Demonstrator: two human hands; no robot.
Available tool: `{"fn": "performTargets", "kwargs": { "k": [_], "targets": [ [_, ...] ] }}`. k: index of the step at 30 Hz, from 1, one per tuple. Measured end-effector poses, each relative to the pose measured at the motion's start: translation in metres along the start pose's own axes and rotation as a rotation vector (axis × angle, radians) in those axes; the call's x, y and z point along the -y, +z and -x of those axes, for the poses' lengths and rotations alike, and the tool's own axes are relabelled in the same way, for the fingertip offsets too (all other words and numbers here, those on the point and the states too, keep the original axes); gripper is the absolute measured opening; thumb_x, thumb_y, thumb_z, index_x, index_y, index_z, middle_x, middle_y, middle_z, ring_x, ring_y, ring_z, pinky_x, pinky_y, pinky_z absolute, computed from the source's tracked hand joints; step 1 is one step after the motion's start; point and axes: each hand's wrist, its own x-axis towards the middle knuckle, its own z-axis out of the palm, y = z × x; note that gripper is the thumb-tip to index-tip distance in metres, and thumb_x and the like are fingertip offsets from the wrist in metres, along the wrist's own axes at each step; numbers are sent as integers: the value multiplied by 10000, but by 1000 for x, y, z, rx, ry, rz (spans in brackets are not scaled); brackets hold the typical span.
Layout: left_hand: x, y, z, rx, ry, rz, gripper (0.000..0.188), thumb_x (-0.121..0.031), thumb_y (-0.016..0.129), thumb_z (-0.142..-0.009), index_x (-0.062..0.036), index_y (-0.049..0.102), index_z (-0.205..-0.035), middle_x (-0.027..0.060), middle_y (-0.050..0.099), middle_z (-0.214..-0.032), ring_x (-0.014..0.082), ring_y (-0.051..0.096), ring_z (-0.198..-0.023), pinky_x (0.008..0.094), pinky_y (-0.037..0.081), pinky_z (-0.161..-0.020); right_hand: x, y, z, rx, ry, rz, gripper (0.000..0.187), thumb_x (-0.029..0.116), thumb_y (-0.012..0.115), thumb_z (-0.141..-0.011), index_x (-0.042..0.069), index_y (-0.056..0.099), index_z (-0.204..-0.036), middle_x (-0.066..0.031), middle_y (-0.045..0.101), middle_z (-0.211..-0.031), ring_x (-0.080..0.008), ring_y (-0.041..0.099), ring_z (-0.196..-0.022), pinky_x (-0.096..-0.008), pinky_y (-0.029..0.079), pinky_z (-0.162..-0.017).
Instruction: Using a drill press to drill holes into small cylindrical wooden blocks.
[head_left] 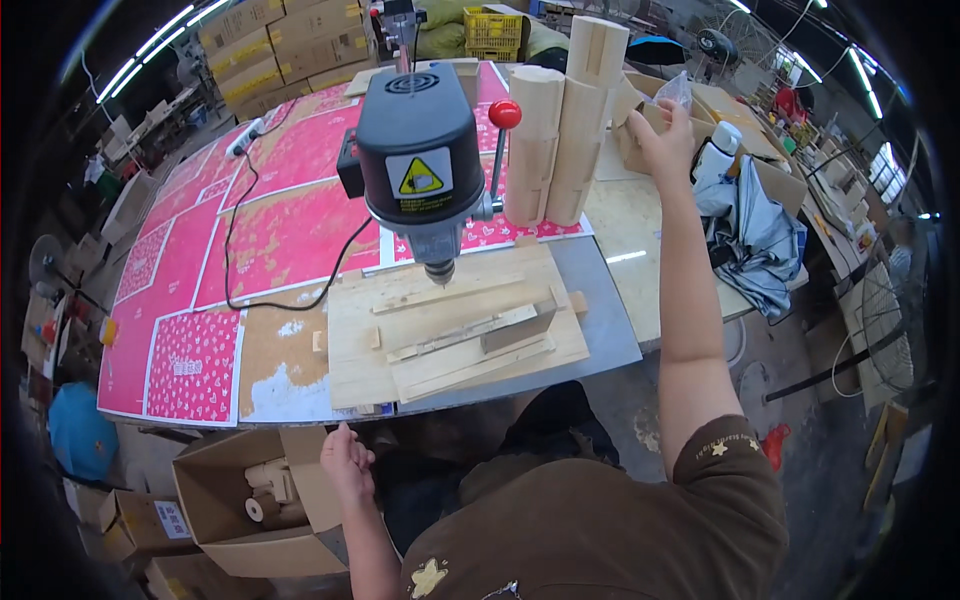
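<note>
My right hand reaches far out on the right, fingers apart, over a cardboard box. Just beyond the fingertips is a clear plastic bag. My left hand hangs by the table's front edge with loosely curled fingers and nothing visible in them. Between the hands stands a dark bench drill press with a red-knobbed lever. Its chuck sits above a wooden jig board fitted with wooden strips and a slanted block.
Tall bundles of wooden cylinders stand right of the drill. A white-capped bottle and grey cloth lie farther right. A black cable crosses the pink-printed table cover. Below left, an open carton holds wooden pieces.
</note>
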Motion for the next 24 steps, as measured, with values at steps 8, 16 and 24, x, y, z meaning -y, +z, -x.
{"fn": "performTargets", "kwargs": {
  "k": [8, 16, 24],
  "targets": [
    [-20, 19, 20, -6, 23, 4, 223, -187, 543, -887, -67, 517, -701, -49, 304, -443, 46, 265, -367, 229, 300, -387, 75, 63, -44, 209, -323, -72, 533, 386, 691, -677, 68, 558, -1084, -172, 562, -1051, -300, 501, -1020, -395, 396, -876],
    [-25, 12, 41, -42, 46, -35, 202, -206, 604, -845, -45, 566, -730, -36, 406, -494, 55, 355, -404, 220, 338, -403, 54, 186, -48, 670, -448, 650, 600, 543, 413, -827, 164, 469, -1289, -138, 430, -1333, -377, 408, -1204, -590, 219, -996],
    [-7, 9, 57, -101, 126, -192, 225, -267, 626, -816, -50, 638, -760, -10, 538, -586, 67, 448, -455, 221, 370, -407, 254, 230, 25, 568, -941, 40, 455, 402, 446, -837, 66, 555, -1123, -157, 545, -1118, -263, 504, -1046, -406, 424, -856]
  ]
}}
